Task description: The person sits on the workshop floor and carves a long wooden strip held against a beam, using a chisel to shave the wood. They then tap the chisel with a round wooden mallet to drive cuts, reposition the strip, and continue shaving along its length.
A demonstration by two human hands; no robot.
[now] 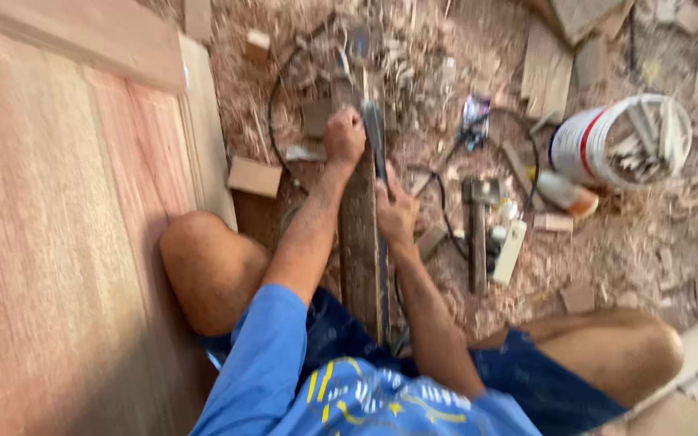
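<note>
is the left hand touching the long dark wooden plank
Touching: the head view shows the left hand pressed down on the far end of the long dark wooden plank, no gap visible.

Soft, warm daylight fills the scene evenly, with no glare and only faint shadows; the darkest patch lies under the person's bent legs and along the dark plank (pixel 361 242). The whole head view is smeared by motion blur, so the sawdust floor (pixel 632 250), the white bucket (pixel 620 141) of sticks and the scraps at the top edge lose their outlines. The large plywood sheet (pixel 50 242) at the left is lit brightest along its top and dims toward the bottom corner, its grain soft.
</note>
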